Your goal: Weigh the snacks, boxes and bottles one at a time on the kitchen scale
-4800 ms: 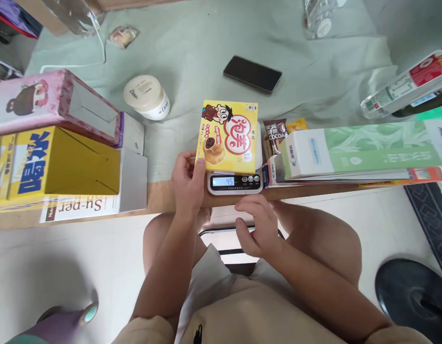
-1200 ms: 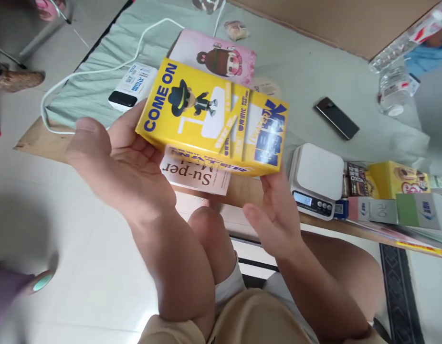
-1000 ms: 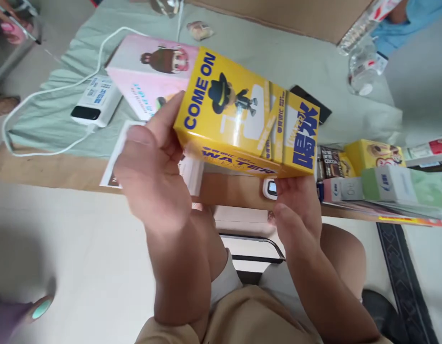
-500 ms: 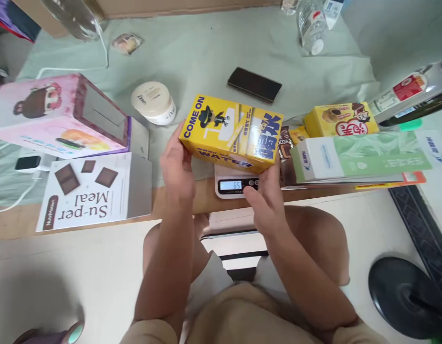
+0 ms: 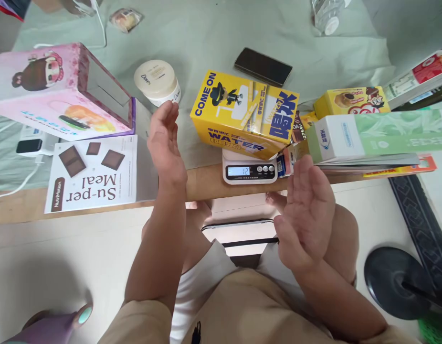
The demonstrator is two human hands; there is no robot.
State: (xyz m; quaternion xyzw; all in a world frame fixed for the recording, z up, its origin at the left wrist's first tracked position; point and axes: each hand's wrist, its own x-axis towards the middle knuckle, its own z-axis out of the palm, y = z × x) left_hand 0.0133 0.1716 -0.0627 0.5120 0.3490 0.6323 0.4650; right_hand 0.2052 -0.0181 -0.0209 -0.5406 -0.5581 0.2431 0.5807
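A yellow "COME ON" box (image 5: 244,114) rests atop a small white scale (image 5: 248,169) at the table's front edge, its display appearing to read 12, though the digits are faint. The left hand (image 5: 165,143) and right hand (image 5: 307,210) flank the box, both spread wide and grasping nothing. A white Dove jar (image 5: 157,82) stands beyond the left hand.
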